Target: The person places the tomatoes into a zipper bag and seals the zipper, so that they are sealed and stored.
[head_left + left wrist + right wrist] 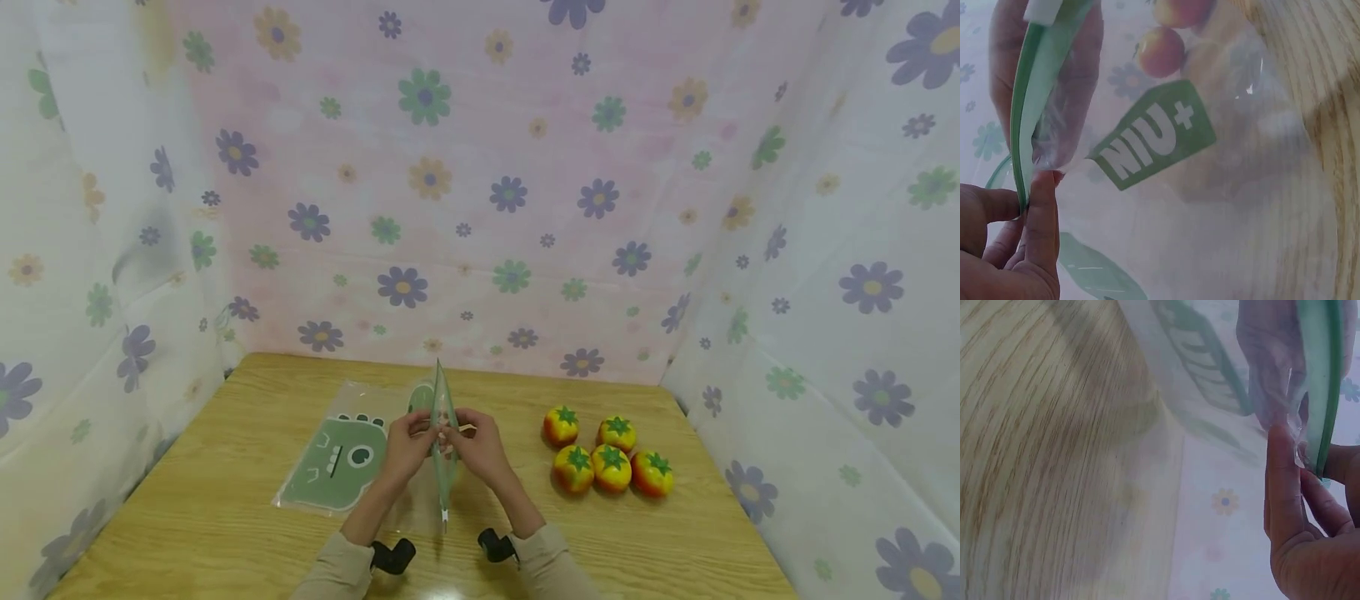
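Both hands hold a clear zip bag (442, 392) with a green zip edge, upright over the table. My left hand (408, 446) pinches the zip edge from one side, thumb and fingertips on the green strip in the left wrist view. From the other side my right hand (480, 446) pinches the same edge near its middle. The zip edge bows apart a little above the fingers. A white slider (445, 517) sits at its near end. Green "NIU+" print (1154, 134) shows on the bag's clear side. Just left of the hands lies another clear bag with a green cartoon monster face (341, 462).
Several red-and-yellow fruits with green leafy tops (611, 467) stand grouped on the right of the wooden table (247, 542). Flower-print cloth (465, 167) hangs behind and at both sides. Black wrist mounts (393, 557) stick out near the sleeves.
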`<state>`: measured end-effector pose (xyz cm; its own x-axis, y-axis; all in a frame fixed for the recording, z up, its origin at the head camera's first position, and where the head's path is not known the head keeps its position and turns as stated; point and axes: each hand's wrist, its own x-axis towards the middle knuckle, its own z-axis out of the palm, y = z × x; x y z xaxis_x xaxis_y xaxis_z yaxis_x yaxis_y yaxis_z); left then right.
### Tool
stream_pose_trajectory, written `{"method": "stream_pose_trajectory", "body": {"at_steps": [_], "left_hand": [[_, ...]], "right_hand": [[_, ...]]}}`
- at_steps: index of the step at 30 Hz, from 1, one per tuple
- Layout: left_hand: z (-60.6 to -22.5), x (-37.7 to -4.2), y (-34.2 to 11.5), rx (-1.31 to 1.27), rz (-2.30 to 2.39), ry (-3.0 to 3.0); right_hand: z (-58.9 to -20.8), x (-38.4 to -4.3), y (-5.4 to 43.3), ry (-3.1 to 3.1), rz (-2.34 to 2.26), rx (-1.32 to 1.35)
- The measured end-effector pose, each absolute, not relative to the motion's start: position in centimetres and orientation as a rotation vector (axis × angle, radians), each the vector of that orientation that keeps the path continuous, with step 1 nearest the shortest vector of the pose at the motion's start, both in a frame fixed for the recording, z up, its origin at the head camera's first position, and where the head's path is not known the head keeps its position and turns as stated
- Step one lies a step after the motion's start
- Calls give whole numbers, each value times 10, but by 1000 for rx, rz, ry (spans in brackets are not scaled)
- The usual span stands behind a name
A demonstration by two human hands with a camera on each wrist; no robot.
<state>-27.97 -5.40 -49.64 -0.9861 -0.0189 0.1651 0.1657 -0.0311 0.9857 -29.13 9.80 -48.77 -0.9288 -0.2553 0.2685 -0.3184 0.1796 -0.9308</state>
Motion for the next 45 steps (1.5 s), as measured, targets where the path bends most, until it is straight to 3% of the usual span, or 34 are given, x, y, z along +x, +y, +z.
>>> {"method": "stream_pose_trajectory", "body": {"at_steps": [20, 45], "left_hand": [[-482, -281, -75, -33, -2274, -2038], [-454, -271, -130, 91, -2211, -1860]], "right_hand": [[-491, -298, 122, -2252, 2184, 388], [-505, -305, 155, -2316, 2227, 163]]}}
